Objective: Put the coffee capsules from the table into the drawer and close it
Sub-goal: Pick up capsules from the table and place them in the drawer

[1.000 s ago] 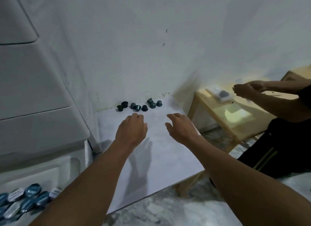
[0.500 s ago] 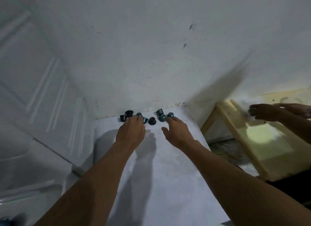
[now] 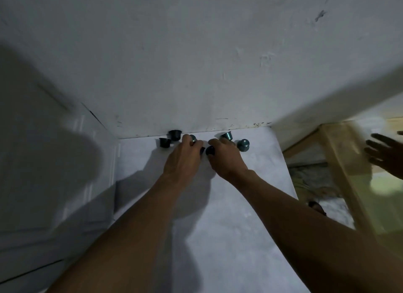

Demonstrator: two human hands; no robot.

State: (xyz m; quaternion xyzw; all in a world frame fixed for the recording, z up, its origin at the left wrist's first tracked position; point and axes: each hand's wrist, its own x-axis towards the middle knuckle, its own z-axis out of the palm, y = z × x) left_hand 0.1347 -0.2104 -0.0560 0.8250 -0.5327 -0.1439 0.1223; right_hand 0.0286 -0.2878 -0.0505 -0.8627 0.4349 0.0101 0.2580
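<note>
Coffee capsules (image 3: 226, 136) sit in a loose row at the far edge of the white table (image 3: 229, 205), against the wall (image 3: 196, 74). Two black capsules (image 3: 164, 142) stand at left, two teal capsules (image 3: 243, 145) at right, all untouched.

Left hand (image 3: 183, 159) curls its fingertips round a grey-tipped capsule (image 3: 192, 138). Right hand (image 3: 226, 159) pinches a dark capsule (image 3: 210, 150) under the thumb (grip partly hidden).

Drawer not in view.

Handling, judged: light, rigid little cups, thin-walled and smooth, likely to roll or tip if nudged. Best taken by the side wall just below the rim, several gathered per palm. Squeeze gently to avoid denting.

A second person's hand (image 3: 383, 155) hovers well apart at right.
</note>
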